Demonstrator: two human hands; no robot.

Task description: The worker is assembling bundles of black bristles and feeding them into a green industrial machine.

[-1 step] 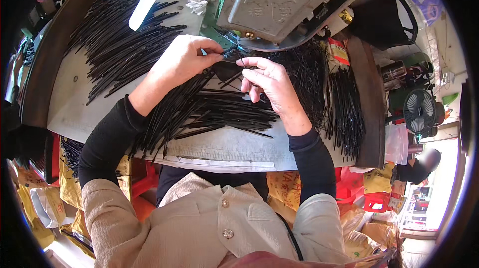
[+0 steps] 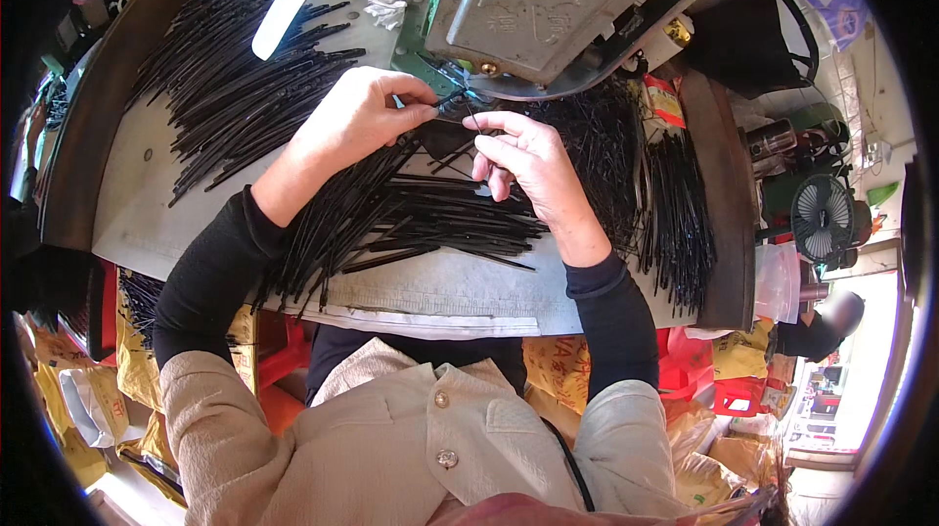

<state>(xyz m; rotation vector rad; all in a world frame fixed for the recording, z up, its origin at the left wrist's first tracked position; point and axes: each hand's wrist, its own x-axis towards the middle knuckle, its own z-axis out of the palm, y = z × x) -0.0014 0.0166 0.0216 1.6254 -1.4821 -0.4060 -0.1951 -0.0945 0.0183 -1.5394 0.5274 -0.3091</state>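
Observation:
My left hand (image 2: 377,103) pinches the end of a thin black rod (image 2: 449,96), which looks like an umbrella rib, at the front of a grey-green machine (image 2: 543,2). Close beside it, my right hand (image 2: 518,149) holds another slim dark strip (image 2: 473,119) between thumb and forefinger, its other fingers loosely curled. Both sets of fingertips are just below the machine's working point, where small parts are too fine to make out. Under my hands, a pile of long black rods (image 2: 440,218) lies on the metal tabletop (image 2: 421,281).
A large heap of black rods (image 2: 245,76) covers the table's left side, with a white plastic handle-like piece (image 2: 291,2) over it. More rods (image 2: 680,223) lie at right, beside the wooden rim (image 2: 724,213). A small fan (image 2: 822,218) and a person (image 2: 827,325) are farther right.

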